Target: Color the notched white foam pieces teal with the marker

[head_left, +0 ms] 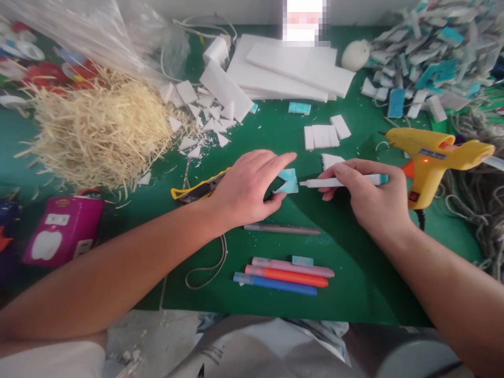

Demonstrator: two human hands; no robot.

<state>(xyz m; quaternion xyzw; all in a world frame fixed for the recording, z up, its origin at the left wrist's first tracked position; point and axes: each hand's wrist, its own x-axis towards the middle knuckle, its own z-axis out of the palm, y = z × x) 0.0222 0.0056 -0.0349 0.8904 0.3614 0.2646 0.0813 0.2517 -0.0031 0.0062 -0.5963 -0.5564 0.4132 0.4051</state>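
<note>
My left hand (252, 186) steadies a small light-blue foam piece (290, 180) with a V-shaped notch, thumb at its near edge and fingers at its far side. In my right hand (368, 191) is a white-barrelled marker (334, 181) with a teal end, gripped like a pen. Its tip points left, just beside the foam piece; whether they touch I cannot tell. Partly under my left hand lies a yellow utility knife (200, 189). A white foam piece (332, 160) shows behind my right fingers. A grey pen (283, 229) lies nearer me.
Pink, orange and blue markers (281, 284) lie near the front with a teal cap (302, 261). A yellow glue gun (429, 157) with a lit light stands right. Straw (106, 126), white foam scraps (208, 115), foam sheets (283, 68) and a heap of painted pieces (429, 58) surround the workspace.
</note>
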